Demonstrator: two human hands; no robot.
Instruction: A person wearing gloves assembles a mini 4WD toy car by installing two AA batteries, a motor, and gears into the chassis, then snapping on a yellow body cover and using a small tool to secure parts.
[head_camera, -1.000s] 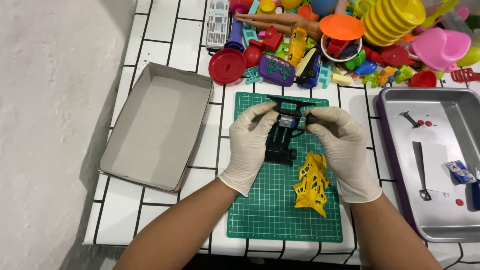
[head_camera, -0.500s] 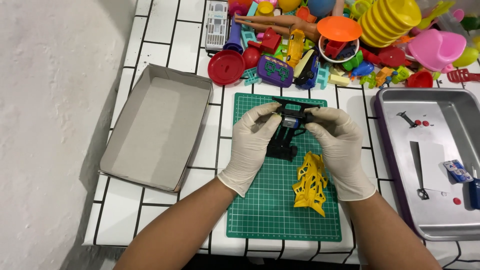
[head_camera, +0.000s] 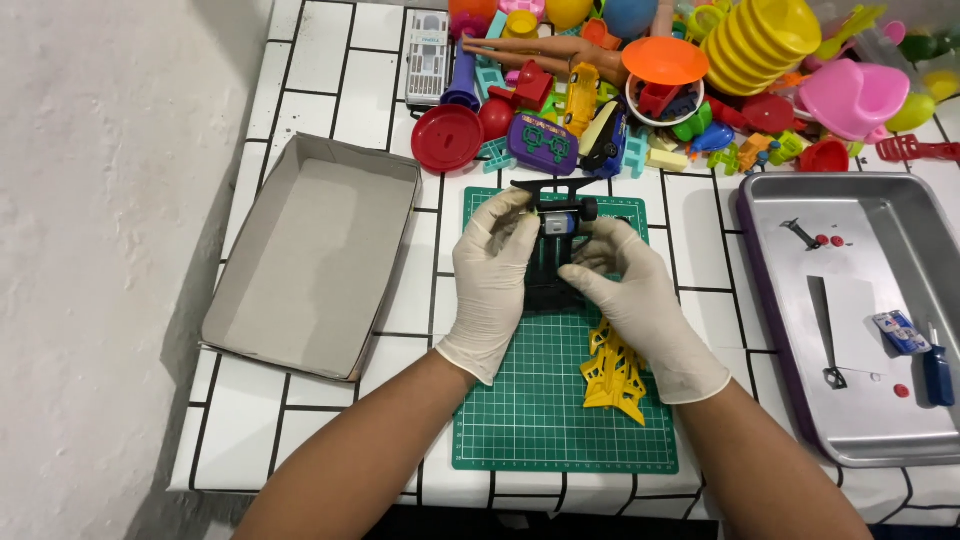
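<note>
Two white-gloved hands meeting over a green cutting mat (head_camera: 560, 420) on the tiled tabletop (head_camera: 330, 60). Left hand (head_camera: 492, 275) clamped on the near-left side of a black toy car chassis (head_camera: 553, 285), fingers curled round its edge. Right hand (head_camera: 628, 290) pinching the same chassis from the other side, fingertips (head_camera: 590, 262) close under a small silver-and-blue motor (head_camera: 560, 222) seated in the frame's far end. Chassis held low over the far half of the mat, between both palms; whether resting on the mat or lifted clear, cannot tell. Just near of the right hand, partly under its wrist, a yellow plastic car body shell (head_camera: 612, 375) lying on the mat. Well to the left of the left hand, an open grey cardboard box lid (head_camera: 300, 265). To the right of the right hand, a metal tray (head_camera: 780, 200) holding a small screwdriver with a blue handle (head_camera: 938, 368), a slim dark tool (head_camera: 828, 335) and a few tiny red parts (head_camera: 832, 240). Beyond both hands, a heap of coloured plastic toys (head_camera: 600, 110), among them a red disc (head_camera: 447, 138), an orange bowl (head_camera: 665, 60) and stacked yellow cups (head_camera: 765, 40).
</note>
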